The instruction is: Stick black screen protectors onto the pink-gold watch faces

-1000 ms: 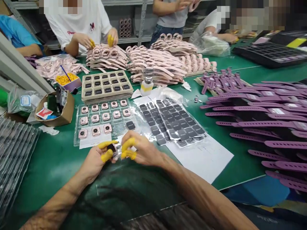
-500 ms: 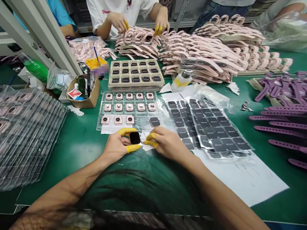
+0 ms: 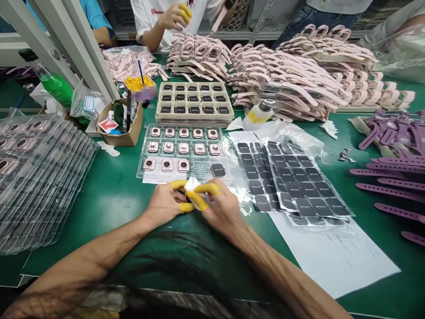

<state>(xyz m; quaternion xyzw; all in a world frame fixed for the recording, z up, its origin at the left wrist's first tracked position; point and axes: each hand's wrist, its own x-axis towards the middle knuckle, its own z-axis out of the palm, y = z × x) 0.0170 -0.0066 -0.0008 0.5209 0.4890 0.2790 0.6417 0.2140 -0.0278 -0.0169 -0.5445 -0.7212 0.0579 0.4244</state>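
Observation:
My left hand (image 3: 166, 202), with yellow finger cots, is closed on a smartwatch body by its edges; the watch is now almost wholly covered. A crumpled white wipe (image 3: 191, 184) is pinched in my right hand (image 3: 221, 204), which also wears yellow finger cots and lies over the watch. Just beyond my hands is a clear plastic tray (image 3: 201, 167) holding rows of pink watch bodies (image 3: 183, 148), most with the sensor side up. One dark square piece (image 3: 218, 169) sits in its front right part. Sheets of black square stickers (image 3: 307, 181) lie to the right.
A beige tray (image 3: 159, 116) of dark squares stands behind the clear one. Stacked clear trays (image 3: 43, 186) rise at left, near a cardboard box (image 3: 135, 130). Pink straps (image 3: 282, 75) pile up at the back; purple straps (image 3: 392, 181) lie right. A bottle (image 3: 259, 114) stands mid-table. A co-worker's hand (image 3: 175, 17) is opposite.
My right hand has moved left, bringing the wipe over the watch's dark face, which showed before. The co-worker opposite has lifted both hands from the pink straps, one with a strapped watch.

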